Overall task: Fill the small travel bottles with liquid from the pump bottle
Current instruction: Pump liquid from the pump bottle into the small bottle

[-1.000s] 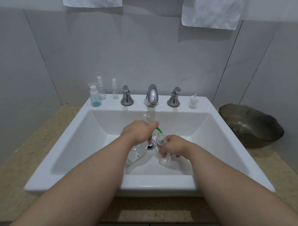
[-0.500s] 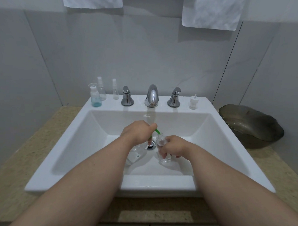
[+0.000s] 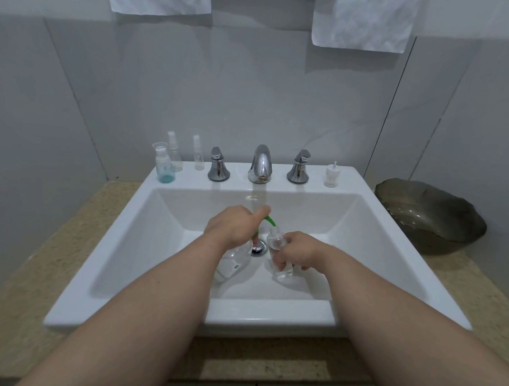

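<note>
In the sink (image 3: 127,256), left hand (image 3: 231,226) grips pump bottle (image 3: 231,264), right hand (image 3: 302,250) travel bottle (image 3: 275,241).

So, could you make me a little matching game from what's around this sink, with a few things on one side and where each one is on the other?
Things
1. pump bottle
2. small clear bottle
3. bottle with blue liquid
4. dark bowl

Places
A. on the counter, right of the sink
B. gripped by the left hand, over the basin
C. on the sink's back left ledge
D. held in the right hand, mouth at the green spout

Pairs: 1-B, 2-D, 3-C, 4-A
</note>
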Demonstrator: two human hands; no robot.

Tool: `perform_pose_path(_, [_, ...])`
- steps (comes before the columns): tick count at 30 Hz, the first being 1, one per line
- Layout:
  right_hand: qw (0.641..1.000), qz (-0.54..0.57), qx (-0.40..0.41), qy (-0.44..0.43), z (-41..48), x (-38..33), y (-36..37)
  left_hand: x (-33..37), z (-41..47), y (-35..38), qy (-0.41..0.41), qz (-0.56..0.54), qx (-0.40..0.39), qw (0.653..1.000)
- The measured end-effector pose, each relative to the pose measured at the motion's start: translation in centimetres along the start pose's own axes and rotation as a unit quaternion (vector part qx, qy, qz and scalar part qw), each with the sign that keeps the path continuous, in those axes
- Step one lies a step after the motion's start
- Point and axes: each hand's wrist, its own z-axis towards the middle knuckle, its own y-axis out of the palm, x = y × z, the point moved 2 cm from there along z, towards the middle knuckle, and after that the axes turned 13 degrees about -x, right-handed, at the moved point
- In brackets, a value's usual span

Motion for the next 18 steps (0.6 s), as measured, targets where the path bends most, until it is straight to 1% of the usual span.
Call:
perform_pose_path(5, [1.000, 0.004, -0.002, 0.005, 0.18, 0.19, -0.03, 0.40, -0.17, 0.14, -0.005, 0.011, -0.012, 1.000])
perform_pose_path(18, [1.000, 0.000, -0.001, 0.003, 0.24, 0.15, -0.04, 0.39, 0.08, 0.27, -0.006, 0.022, -0.011, 1.000])
